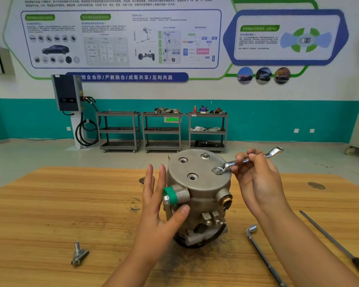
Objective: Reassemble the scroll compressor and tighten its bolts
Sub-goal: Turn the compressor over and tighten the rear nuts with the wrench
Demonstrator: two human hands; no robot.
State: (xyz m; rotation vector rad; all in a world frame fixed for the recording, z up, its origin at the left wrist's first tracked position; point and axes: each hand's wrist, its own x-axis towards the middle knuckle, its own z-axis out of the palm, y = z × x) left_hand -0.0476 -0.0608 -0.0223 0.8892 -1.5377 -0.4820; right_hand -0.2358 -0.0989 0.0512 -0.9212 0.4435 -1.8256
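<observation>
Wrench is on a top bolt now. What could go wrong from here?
The left hand is open, only its thumb against the compressor. Standing on end, it might twist or tip when the wrench pulls.
The right hand pinches the wrench by its fingertips, so it may slip off the bolt.
Two top holes are empty, so hard tightening here may seat things unevenly.

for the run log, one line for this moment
right hand holds wrench on cover bolt | left hand open against compressor | spare bolts on table
</observation>
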